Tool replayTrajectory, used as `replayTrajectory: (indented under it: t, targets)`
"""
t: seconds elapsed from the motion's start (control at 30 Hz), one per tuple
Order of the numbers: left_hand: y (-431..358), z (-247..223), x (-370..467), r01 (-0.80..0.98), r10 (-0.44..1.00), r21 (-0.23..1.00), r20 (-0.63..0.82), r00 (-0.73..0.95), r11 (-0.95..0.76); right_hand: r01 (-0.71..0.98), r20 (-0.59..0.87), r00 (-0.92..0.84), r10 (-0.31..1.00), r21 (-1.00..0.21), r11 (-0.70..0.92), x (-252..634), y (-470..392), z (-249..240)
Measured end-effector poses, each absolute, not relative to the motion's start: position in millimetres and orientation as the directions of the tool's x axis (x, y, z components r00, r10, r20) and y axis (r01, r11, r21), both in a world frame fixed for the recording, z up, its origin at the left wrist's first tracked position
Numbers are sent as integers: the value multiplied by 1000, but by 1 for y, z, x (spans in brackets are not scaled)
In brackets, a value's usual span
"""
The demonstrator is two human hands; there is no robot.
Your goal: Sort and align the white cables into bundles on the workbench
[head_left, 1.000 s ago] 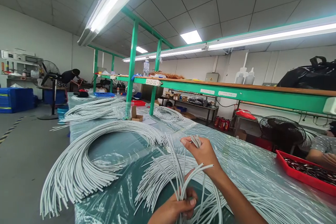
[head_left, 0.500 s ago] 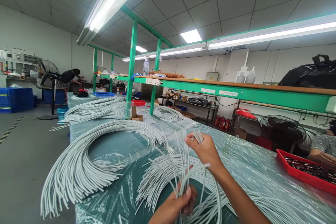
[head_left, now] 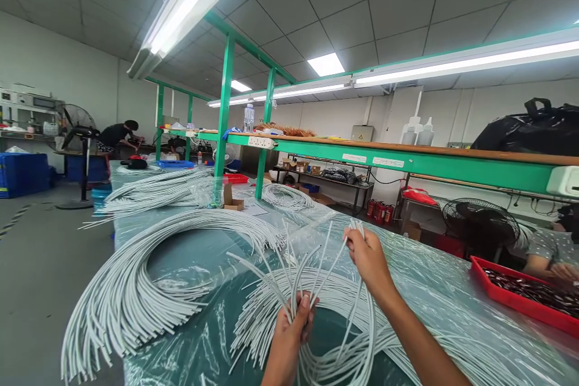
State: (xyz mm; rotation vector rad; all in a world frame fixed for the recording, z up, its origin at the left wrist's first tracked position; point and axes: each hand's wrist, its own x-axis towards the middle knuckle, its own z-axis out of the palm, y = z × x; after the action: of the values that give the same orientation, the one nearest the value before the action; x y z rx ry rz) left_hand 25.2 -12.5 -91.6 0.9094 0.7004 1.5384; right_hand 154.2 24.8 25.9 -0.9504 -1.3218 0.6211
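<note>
My left hand (head_left: pixel 293 325) grips one end of a small bunch of grey cables (head_left: pixel 312 271), whose free tips fan upward. My right hand (head_left: pixel 368 256) pinches the other ends of the same cables (head_left: pixel 357 226), held higher and to the right. The cables loop down between my hands above a curved heap of grey cables (head_left: pixel 330 301) on the plastic-covered green table (head_left: pixel 212 338). A larger arc of grey cables (head_left: pixel 136 283) lies to the left.
More cable piles (head_left: pixel 158 190) lie farther along the table. A green shelf frame (head_left: pixel 407 163) runs along the right. A red tray (head_left: pixel 525 295) sits at right by another person's arm (head_left: pixel 547 259). A person (head_left: pixel 115 132) bends at the far left near a fan (head_left: pixel 76 126).
Both hands have risen and moved apart: my right hand lifted up and to the right, my left hand rose from the bottom edge. The cable tips now fan out more widely.
</note>
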Motion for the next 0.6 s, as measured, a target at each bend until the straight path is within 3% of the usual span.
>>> replayTrajectory:
  t: [0.2, 0.3, 0.43, 0.6]
  targets:
    - [-15, -89, 25, -555, 980, 812, 198, -26, -178, 5, 478, 230, 848, -872, 490, 155, 27, 25]
    - [-14, -90, 22, -529, 972, 821, 235, -29, -214, -32, 442, 171, 881, -891, 454, 157, 26, 30]
    - [-13, -91, 21, -417, 939, 859, 343, 36, -297, 30, 401, 63, 914, -916, 400, 155, 24, 33]
    - [-15, -90, 22, -393, 938, 880, 330, 108, -265, 115, 457, 61, 887, -886, 449, 152, 24, 28]
